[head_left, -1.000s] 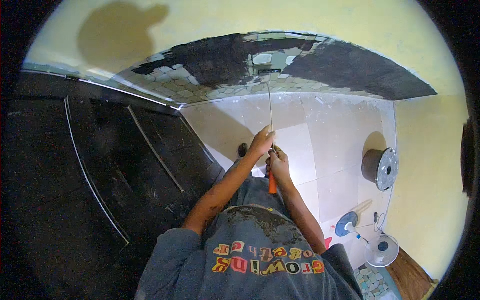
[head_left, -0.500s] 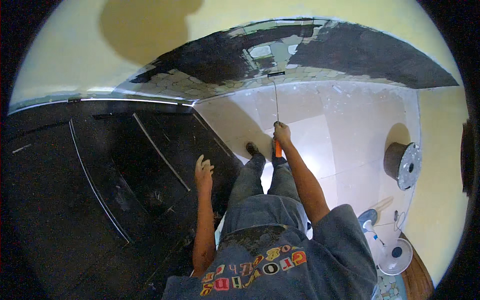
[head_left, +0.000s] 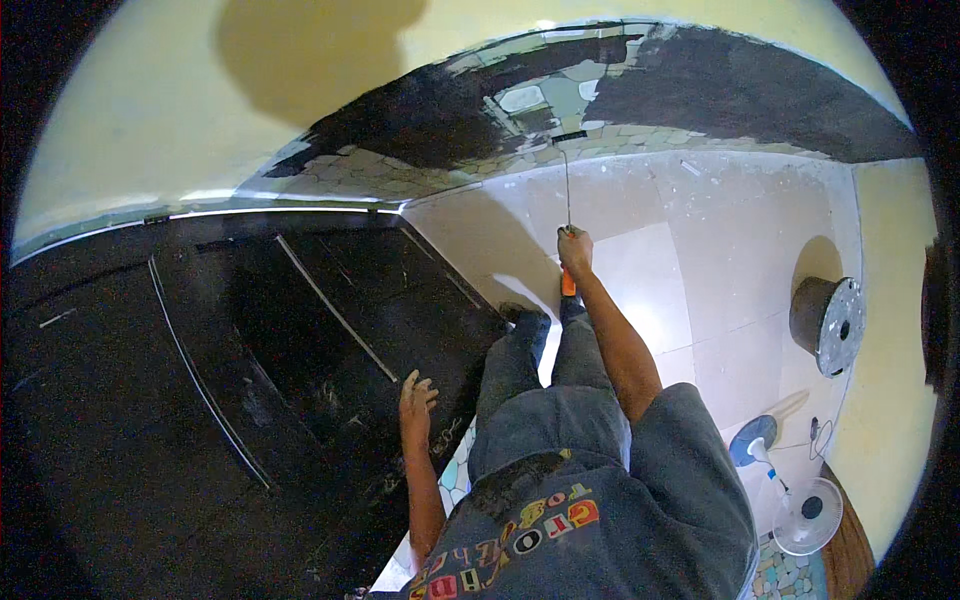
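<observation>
In my right hand [head_left: 573,250], closed round its orange handle, is a paint roller [head_left: 568,190] with a thin wire frame. Its small dark roller head [head_left: 570,136] is against the low part of the wall, below a patch where the pale stone pattern [head_left: 520,98] shows. Dark grey paint [head_left: 740,95] covers much of the wall on both sides of that patch. My left hand [head_left: 417,400] hangs free with its fingers apart and loosely bent, above a dark panelled surface [head_left: 330,330], holding nothing.
Pale tiles [head_left: 630,210] cover the floor, with white specks near the wall. A cable spool [head_left: 838,325] stands by the right wall. Nearer are a white fan [head_left: 808,515] and a round blue-grey thing [head_left: 752,440] on a white stem. My legs [head_left: 515,360] are below my hands.
The roller head has moved a little right and up along the wall with my right hand. My left leg has shifted toward the dark panelled surface, and the whole view has shifted slightly.
</observation>
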